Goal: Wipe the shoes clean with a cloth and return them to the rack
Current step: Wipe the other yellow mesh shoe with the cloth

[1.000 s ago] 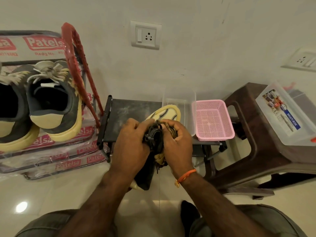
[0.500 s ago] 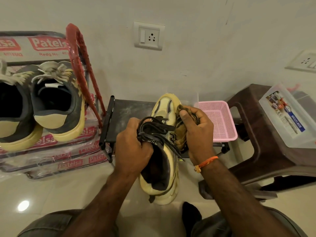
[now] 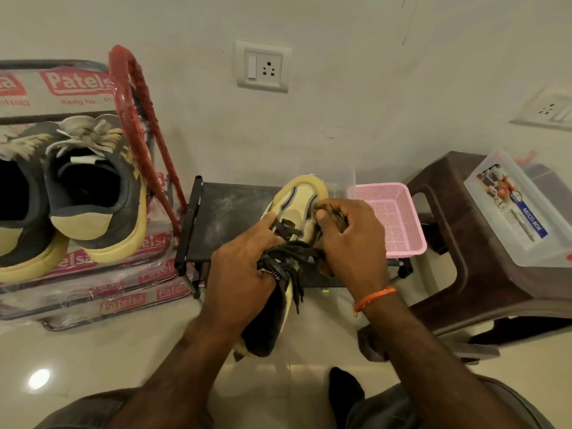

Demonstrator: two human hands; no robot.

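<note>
We see a pale yellow shoe (image 3: 305, 199) with black laces (image 3: 288, 261), a brownish cloth (image 3: 335, 216), a pink mesh basket (image 3: 399, 224), dark grey sneakers (image 3: 102, 193) with cream soles, and a red-lettered rack (image 3: 77, 85).

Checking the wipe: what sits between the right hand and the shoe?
In the head view, a brown cloth, bunched in the right hand, presses on the shoe.

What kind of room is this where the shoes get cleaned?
Probably a corner of a home, by a plain wall. A shoe rack holds a pair of grey sneakers, a wall socket sits above, and a brown plastic stool carries a storage box over a tiled floor.
</note>
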